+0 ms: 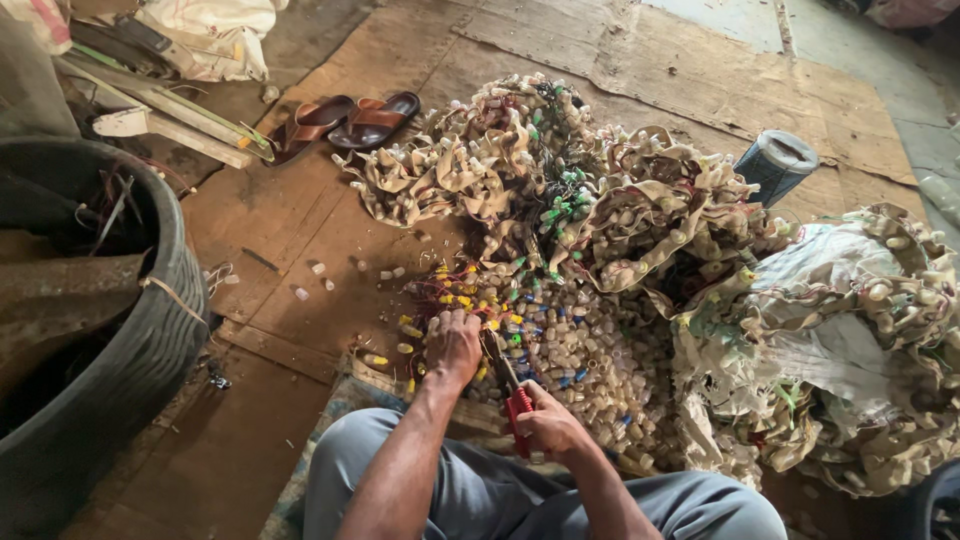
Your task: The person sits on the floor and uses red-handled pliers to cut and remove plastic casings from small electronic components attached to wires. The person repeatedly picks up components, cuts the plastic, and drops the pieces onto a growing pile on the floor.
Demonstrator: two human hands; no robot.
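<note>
Pliers with red handles are in my right hand, fingers wrapped tight around the grips, the dark metal nose pointing up and away from me into the heap of small caps. My left hand is just beside the nose, closed down on a bunch of the little yellow and blue bits at the near edge of that heap; can't really tell exactly what's pinched under the fingers since the knuckles cover it. The two hands are close but not touching.

I'm sitting on the floor, grey trousers at the bottom of the view, with the heap right in front of my knees. Most of the caps are whitish, with blue, green and yellow ones mixed in plus some thin red wires. Behind the heap there's a big tangle of tan strips studded with more of the same caps, and another tangle on my right spilling over a torn white sack.

A few loose caps lie scattered on the cardboard sheets covering the floor to my left. Further left is a big black tub with scrap in it. A pair of brown sandals sits beyond the tangle, and a bluish-grey spool stands off to the far right.
</note>
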